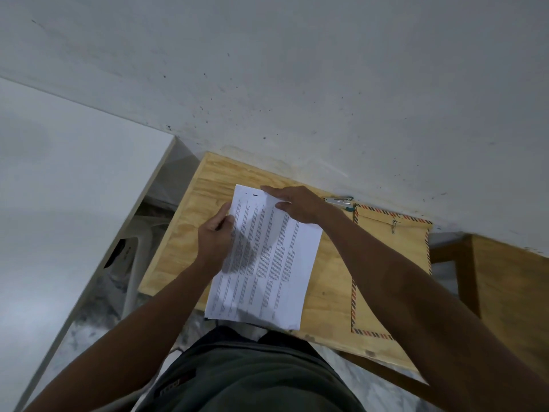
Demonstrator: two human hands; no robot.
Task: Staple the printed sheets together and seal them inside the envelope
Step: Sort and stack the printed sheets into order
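A stack of white printed sheets [276,269] lies on a light plywood table [184,242], its near end hanging over the table's front edge. My left hand [215,236] pinches the stack's left edge near the top. My right hand [294,203] lies flat with fingers spread on the stack's top right corner. A brown envelope [392,242] with a striped airmail border and a string clasp rests to the right of the sheets, partly hidden under my right forearm. A metal stapler [340,201] sits at the table's back edge, between my right hand and the envelope.
A grey wall [297,84] rises right behind the table. A white panel [59,203] stands to the left, with a white plastic chair [136,257] in the gap. A second wooden piece [511,281] is at the right.
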